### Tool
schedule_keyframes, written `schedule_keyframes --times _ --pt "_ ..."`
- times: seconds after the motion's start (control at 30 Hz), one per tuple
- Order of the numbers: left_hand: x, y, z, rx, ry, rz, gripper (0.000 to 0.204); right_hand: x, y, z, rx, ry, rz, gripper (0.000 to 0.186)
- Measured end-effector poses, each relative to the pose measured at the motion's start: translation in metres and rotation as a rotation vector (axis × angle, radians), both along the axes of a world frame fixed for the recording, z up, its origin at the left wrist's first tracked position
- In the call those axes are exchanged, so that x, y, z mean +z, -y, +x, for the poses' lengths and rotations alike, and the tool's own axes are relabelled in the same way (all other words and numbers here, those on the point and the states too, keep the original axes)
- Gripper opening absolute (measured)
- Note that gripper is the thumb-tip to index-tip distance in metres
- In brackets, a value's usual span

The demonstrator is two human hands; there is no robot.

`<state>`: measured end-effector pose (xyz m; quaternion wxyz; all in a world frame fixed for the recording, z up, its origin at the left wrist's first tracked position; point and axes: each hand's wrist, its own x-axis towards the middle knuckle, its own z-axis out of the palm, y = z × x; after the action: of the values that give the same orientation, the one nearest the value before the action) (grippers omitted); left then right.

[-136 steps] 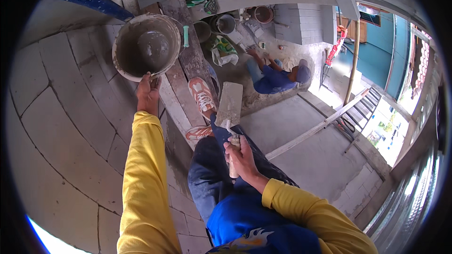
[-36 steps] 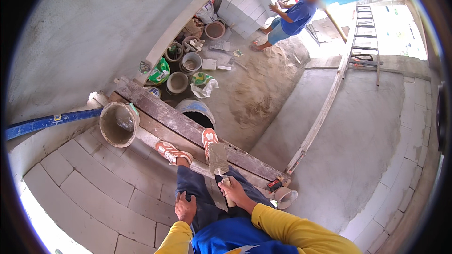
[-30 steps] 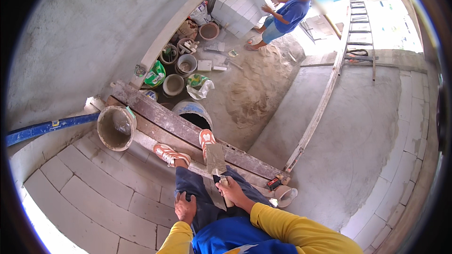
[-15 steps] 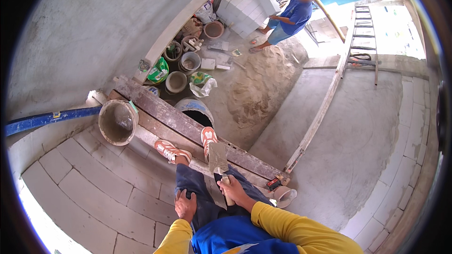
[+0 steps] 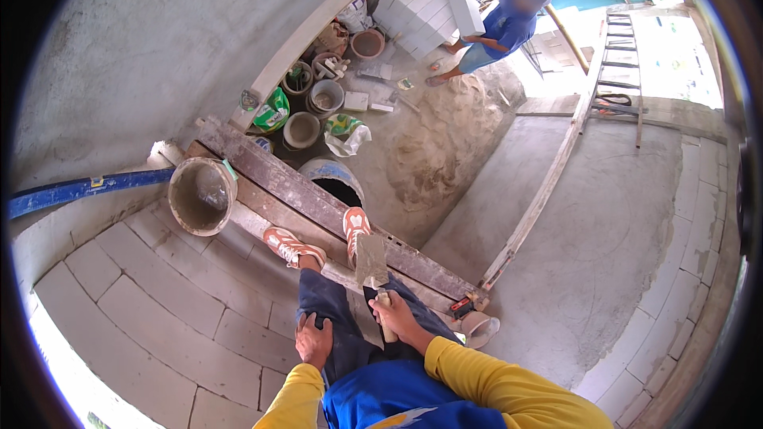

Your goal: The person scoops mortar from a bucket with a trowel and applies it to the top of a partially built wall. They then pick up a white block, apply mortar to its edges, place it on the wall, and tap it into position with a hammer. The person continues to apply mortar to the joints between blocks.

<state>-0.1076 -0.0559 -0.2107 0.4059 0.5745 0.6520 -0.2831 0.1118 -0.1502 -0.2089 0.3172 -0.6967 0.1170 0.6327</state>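
My right hand (image 5: pixel 397 317) is wrapped round the pale handle of a trowel (image 5: pixel 371 262). The trowel's flat grey blade points away from me, above my right leg, and looks coated with mortar. My left hand (image 5: pixel 314 341) holds nothing and lies on my left thigh, with its fingers partly spread. Both feet, in orange-and-white shoes (image 5: pixel 293 247), are on wooden planks (image 5: pixel 270 180). A bucket (image 5: pixel 202 197) smeared with mortar stands at the left end of the planks, apart from both hands.
A blue level (image 5: pixel 95 186) leans along the left wall. Below the planks are a drum (image 5: pixel 335 178), several buckets (image 5: pixel 302 131) and a sand heap (image 5: pixel 433 147). A co-worker (image 5: pixel 509 24) stands beside stacked white blocks (image 5: pixel 421 8). A ladder (image 5: pixel 620 63) stands far right.
The co-worker leans further right, and a white block beside them has tilted. My view has shifted slightly. My hands and the trowel stay nearly in place.
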Motion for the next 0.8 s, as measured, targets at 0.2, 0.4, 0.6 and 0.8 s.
schedule_keyframes --times 0.2,0.4,0.6,0.8 --pt "0.0008 -0.0022 -0.0014 0.004 -0.004 -0.005 0.06 -0.0027 0.0008 -0.0034 -0.03 -0.017 -0.004 0.031" --pt "0.0027 -0.0063 -0.0002 0.003 -0.016 -0.019 0.06 -0.0005 -0.0022 -0.0039 -0.027 -0.015 -0.025 0.029" --pt "0.0005 -0.0066 -0.0027 -0.004 -0.024 -0.027 0.06 0.0021 -0.0056 -0.0043 -0.046 -0.024 -0.021 0.03" --pt "-0.0004 -0.0058 -0.0035 0.002 -0.032 -0.029 0.059 -0.0013 -0.0028 -0.0058 -0.03 -0.007 -0.01 0.03"
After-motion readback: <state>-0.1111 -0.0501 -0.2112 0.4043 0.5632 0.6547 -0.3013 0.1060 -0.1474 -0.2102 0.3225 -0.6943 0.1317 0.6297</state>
